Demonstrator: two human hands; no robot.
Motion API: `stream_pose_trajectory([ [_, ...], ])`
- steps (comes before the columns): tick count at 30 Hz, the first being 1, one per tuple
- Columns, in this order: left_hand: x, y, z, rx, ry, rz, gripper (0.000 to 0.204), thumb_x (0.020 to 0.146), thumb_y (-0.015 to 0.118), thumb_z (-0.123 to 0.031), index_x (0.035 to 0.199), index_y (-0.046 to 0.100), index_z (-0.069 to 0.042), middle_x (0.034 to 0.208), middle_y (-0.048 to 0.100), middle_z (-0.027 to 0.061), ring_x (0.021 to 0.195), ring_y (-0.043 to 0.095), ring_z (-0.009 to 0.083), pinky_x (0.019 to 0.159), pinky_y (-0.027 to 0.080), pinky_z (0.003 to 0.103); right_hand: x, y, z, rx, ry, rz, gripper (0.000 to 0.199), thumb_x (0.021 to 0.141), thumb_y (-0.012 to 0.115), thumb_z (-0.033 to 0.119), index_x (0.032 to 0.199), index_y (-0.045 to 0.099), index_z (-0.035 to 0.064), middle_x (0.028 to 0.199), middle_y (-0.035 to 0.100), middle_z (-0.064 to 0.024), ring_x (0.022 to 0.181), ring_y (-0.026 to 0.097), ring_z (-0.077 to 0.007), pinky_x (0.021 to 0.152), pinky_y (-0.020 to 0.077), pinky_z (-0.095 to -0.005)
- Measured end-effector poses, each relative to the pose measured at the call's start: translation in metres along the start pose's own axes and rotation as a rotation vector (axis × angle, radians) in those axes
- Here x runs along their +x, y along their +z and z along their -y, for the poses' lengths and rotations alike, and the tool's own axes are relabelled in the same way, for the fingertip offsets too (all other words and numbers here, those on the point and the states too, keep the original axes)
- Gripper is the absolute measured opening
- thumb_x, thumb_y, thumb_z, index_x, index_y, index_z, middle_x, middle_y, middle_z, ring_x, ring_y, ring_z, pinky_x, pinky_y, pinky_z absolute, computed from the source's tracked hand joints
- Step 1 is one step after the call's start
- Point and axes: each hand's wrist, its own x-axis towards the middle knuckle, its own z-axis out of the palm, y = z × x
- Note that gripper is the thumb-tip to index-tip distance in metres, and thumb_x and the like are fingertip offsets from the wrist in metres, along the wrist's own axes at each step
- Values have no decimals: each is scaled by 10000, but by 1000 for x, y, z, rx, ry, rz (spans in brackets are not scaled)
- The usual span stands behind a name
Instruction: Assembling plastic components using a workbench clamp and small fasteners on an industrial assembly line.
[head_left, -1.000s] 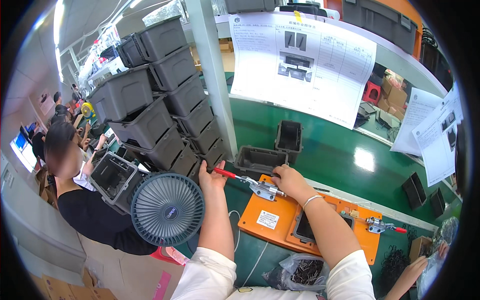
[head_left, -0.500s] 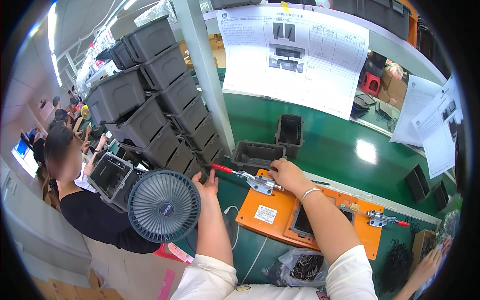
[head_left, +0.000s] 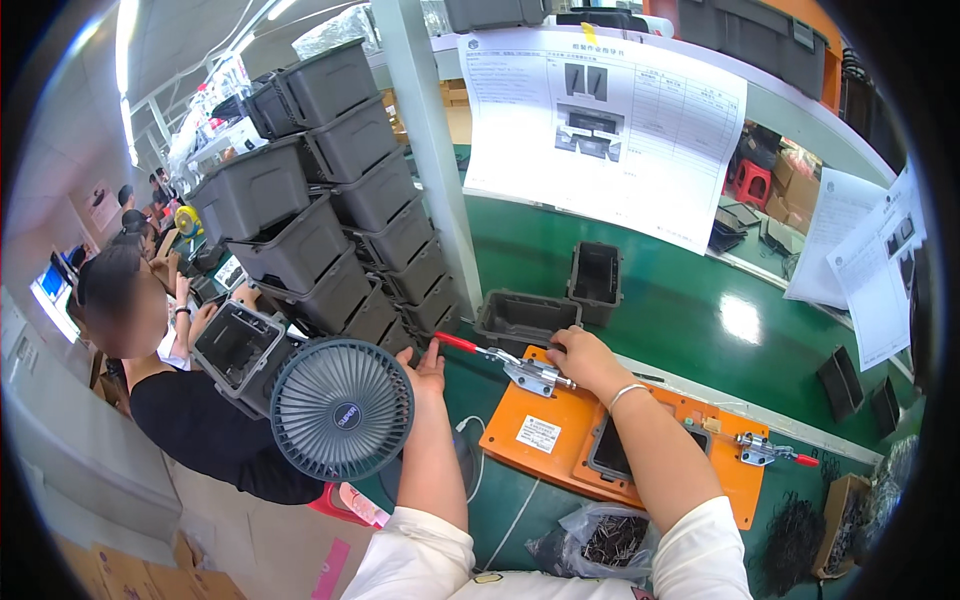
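Note:
My left hand [head_left: 426, 374] is beside the fan, its fingers spread, one fingertip at or touching the end of the red clamp handle [head_left: 456, 342]. That handle belongs to a metal toggle clamp [head_left: 534, 374] on an orange fixture board [head_left: 510, 447]. Across the board's far edge reaches my right hand [head_left: 590, 362], its fingers curled down next to the clamp; whatever lies under them is hidden. A dark rectangular housing [head_left: 607, 453] sits in the board's recess, partly covered by my right forearm. A second toggle clamp [head_left: 755, 448] with a red handle is at the board's right end.
A round grey fan [head_left: 342, 410] stands left of my left forearm. Stacked dark bins [head_left: 335, 205] rise behind it. Two dark bins [head_left: 527, 318] [head_left: 596, 283] are behind the fixture. A bag of small dark parts [head_left: 612, 540] lies in front. Someone in black [head_left: 215, 435] sits at left.
The view has shifted slightly, so the scene sits a little lower and to the right. Both hands keep nearly the same places at the fixture. The co-worker's hand at right has left view.

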Motion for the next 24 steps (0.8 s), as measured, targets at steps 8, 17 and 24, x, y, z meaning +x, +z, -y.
stream_pose_trajectory([
  [8, -55, -34, 32, 406, 59, 155, 449, 880, 498, -101, 1304, 411, 19, 1351, 461, 171, 1295, 442, 352, 1123, 192, 489, -1, 0, -1, 2, -61, -48, 301, 882, 602, 242, 1070, 662, 15, 1079, 620, -182, 1015, 602, -351, 886, 477, -400],
  [17, -68, -37, 14, 576, 400, 514, 556, 908, 419, -63, 1450, 347, -161, 1426, 452, 138, 1291, 437, 284, 1069, 278, 452, 2, 3, -8, 15, -26, -25, 287, 870, 622, 246, 1048, 671, 26, 1089, 616, -172, 1020, 602, -343, 888, 479, -401],
  [24, -60, -17, 6, 462, 593, 503, 667, 874, 434, -9, 1494, 251, -175, 1448, 421, 144, 1304, 423, 274, 1060, 314, 421, 3, 2, -8, 23, -14, -8, 306, 866, 629, 263, 1071, 659, 38, 1092, 607, -169, 1021, 600, -342, 883, 482, -403],
])
